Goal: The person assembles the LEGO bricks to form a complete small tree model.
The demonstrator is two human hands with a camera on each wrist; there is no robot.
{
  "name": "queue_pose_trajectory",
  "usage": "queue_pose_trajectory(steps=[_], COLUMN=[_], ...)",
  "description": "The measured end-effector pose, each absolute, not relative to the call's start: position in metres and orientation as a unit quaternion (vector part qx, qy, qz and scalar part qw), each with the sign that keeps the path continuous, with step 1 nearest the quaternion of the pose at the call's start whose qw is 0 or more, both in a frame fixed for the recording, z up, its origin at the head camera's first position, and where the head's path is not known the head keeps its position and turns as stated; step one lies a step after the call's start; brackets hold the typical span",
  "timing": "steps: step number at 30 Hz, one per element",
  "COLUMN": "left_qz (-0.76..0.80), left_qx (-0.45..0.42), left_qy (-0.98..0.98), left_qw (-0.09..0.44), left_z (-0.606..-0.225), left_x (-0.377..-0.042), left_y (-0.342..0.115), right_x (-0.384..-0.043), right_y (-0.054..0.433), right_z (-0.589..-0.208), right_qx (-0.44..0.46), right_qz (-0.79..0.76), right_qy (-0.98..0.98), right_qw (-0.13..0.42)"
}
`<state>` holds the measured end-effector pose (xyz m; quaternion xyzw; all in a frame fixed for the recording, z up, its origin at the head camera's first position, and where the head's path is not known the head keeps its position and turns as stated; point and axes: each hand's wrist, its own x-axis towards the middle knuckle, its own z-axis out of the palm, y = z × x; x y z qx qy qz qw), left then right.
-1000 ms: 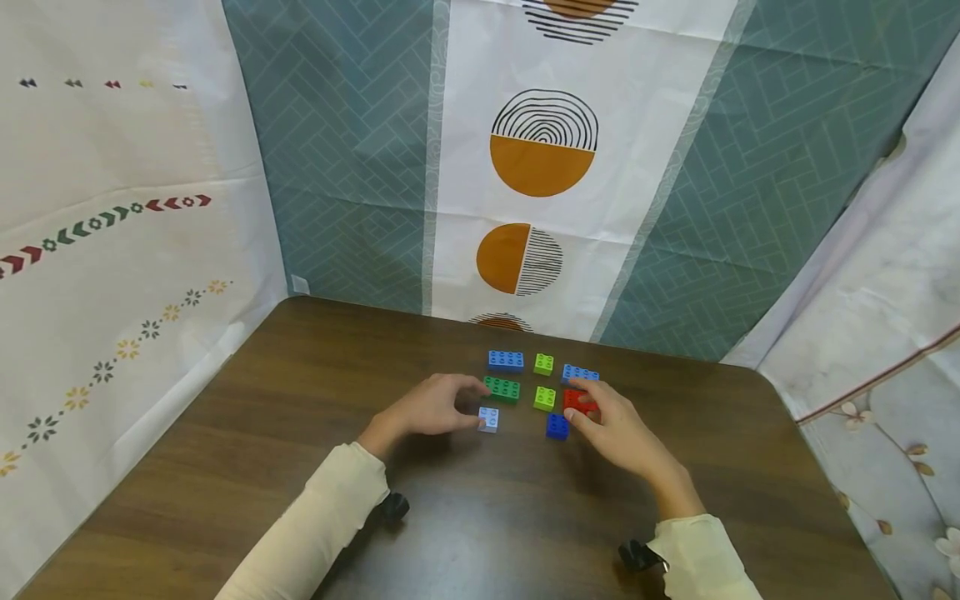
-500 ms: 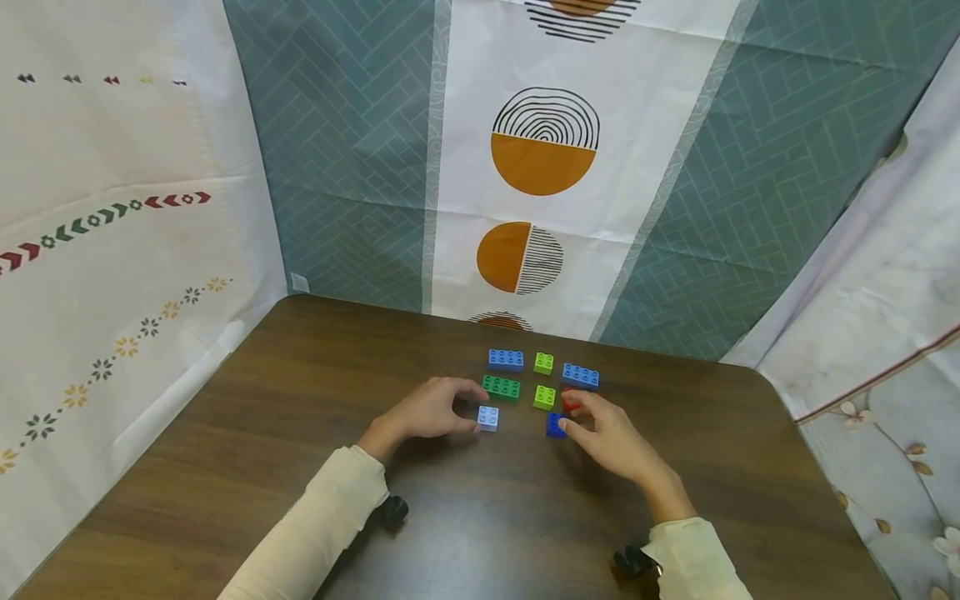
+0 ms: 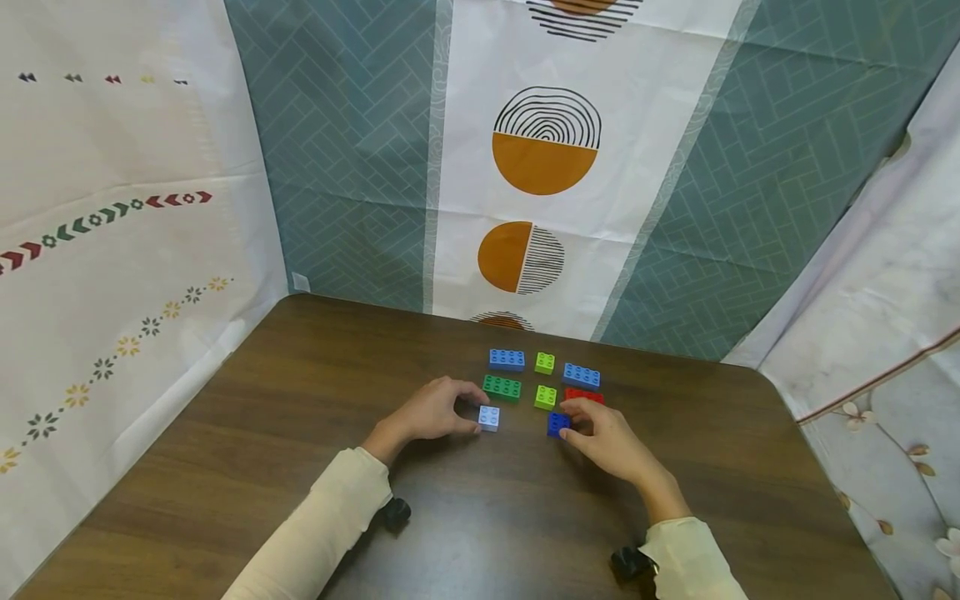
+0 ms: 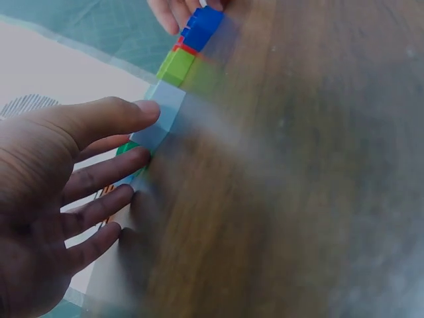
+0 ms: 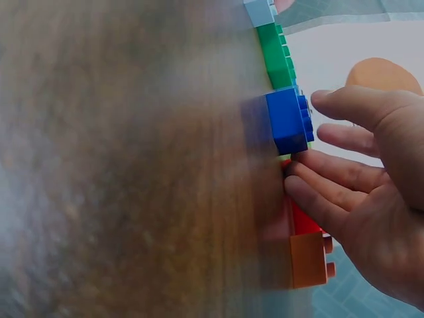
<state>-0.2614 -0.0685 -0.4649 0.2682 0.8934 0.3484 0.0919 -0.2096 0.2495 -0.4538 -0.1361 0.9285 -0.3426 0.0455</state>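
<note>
In the head view my left hand is beside a pale blue four-stud toy brick, thumb and index finger spread around its left side. The left wrist view has the thumb overlapping that brick, the other fingers loosely extended. My right hand hovers at a dark blue brick. From the right wrist, its thumb stands just off the studs, and the lower fingers hang by a red brick. An orange brick shows below them; the hand hides it in the head view.
Behind the hands lie a green brick, two lime bricks, the nearer lime brick in the middle, and two blue eight-stud bricks, one a left blue brick. All rest on a brown wooden table before a patterned cloth.
My right hand has shifted slightly toward me and left, from over the red brick to the dark blue brick, uncovering more of the rear blue brick. The left hand has barely moved.
</note>
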Motion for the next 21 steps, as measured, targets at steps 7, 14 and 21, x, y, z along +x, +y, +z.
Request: queue_pose_trajectory(steps=[7, 14, 21], left_qz=[0.339, 0.338, 0.339], left_qx=[0.260, 0.268, 0.288], left_qy=[0.902, 0.899, 0.893], left_qw=[0.069, 0.074, 0.069], left_z=[-0.468, -0.469, -0.472], left_x=[-0.261, -0.259, -0.256], left_y=[-0.065, -0.062, -0.057], right_x=[-0.211, -0.213, -0.214], right_y=[0.250, 0.249, 0.248], right_z=[-0.456, -0.456, -0.457], right_qx=[-0.137, -0.128, -0.125], right_qz=[-0.333, -0.324, -0.333], right_qy=[0.932, 0.937, 0.934], right_qw=[0.043, 0.039, 0.032])
